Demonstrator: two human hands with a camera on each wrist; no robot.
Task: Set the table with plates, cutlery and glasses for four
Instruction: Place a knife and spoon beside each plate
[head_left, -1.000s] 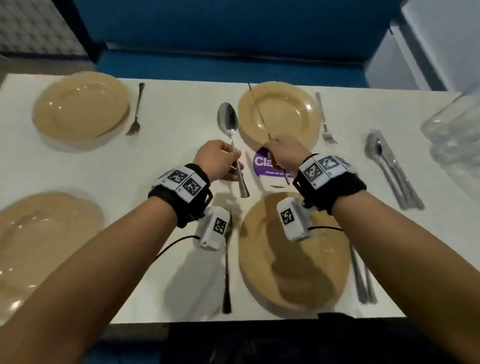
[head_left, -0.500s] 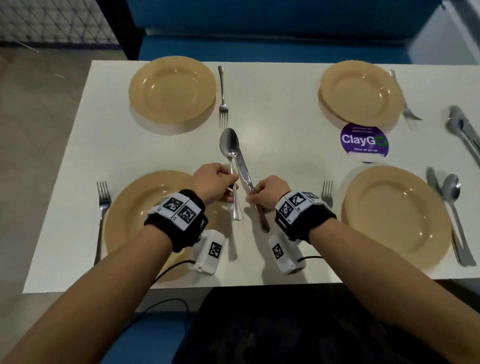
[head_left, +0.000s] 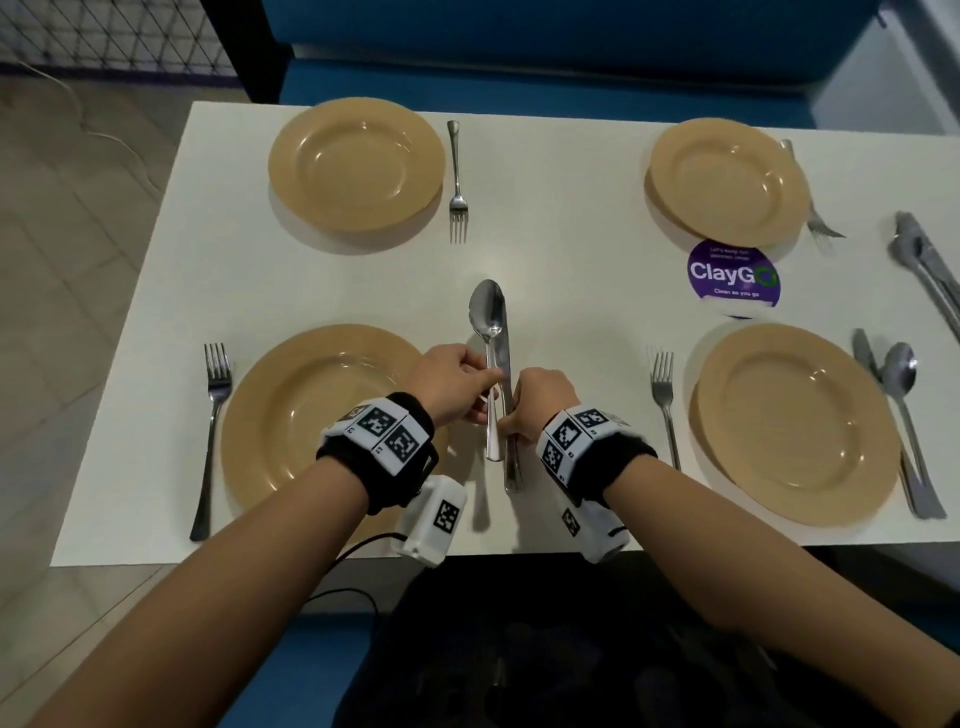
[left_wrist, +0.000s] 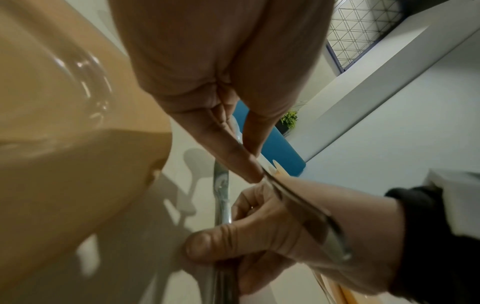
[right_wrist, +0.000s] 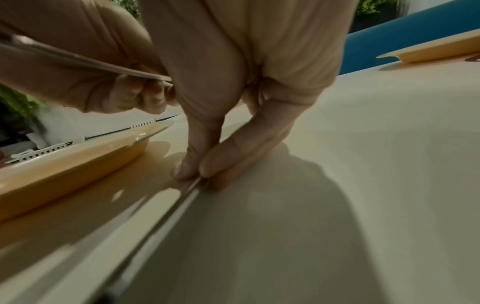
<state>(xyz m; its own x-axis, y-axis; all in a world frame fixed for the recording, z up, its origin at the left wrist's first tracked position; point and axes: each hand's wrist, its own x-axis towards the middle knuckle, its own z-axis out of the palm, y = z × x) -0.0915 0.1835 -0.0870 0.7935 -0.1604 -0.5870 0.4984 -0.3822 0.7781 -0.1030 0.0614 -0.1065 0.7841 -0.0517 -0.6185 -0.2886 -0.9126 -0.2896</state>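
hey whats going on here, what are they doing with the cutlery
A person is laying a table for four. The left hand pinches a spoon and the right hand pinches a knife, setting them side by side to the right of the near-left plate. The knife lies on the white table; the spoon looks just above it. All four plates have forks. The near-right plate already has its knife and spoon. No glasses are visible.

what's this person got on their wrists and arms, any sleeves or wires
No sleeves: both forearms are bare. Each wrist wears a black band topped with white blocks printed with black square markers. A white camera box with its own marker hangs under each wrist, and a thin black cable trails from the left one.
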